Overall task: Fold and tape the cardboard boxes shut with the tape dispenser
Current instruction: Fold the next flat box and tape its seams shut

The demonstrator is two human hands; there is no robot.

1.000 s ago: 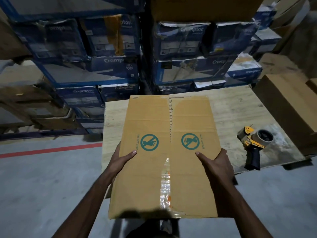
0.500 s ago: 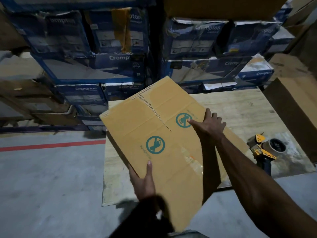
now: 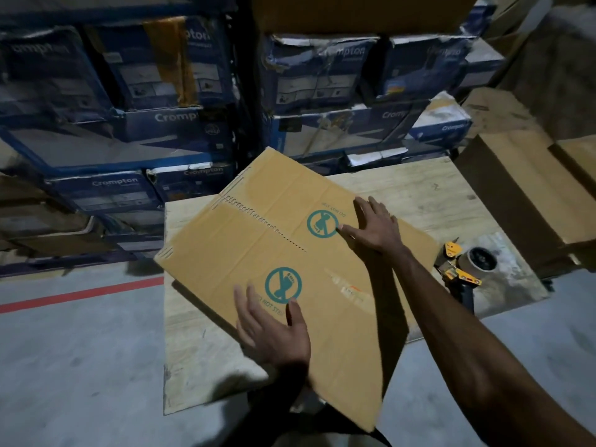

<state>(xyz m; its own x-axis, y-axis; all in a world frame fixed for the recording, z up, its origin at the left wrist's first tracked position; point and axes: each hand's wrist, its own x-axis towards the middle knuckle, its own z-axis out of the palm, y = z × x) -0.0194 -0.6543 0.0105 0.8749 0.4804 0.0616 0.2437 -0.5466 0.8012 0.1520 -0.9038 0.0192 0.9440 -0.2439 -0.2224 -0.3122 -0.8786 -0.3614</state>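
Two spread palms, left hand and right hand, flat on the box; overhanging the bench, it could slide off.

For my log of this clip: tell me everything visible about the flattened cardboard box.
The flattened cardboard box is plain brown board, collapsed flat, with fold creases, a seam of staple-like marks down its middle, two teal crossed-out-foot symbols and a scrap of shiny clear tape. It sits skewed across the wooden table, its near corner overhanging the edge towards the person. The left hand and right hand rest on it with straight, spread fingers.
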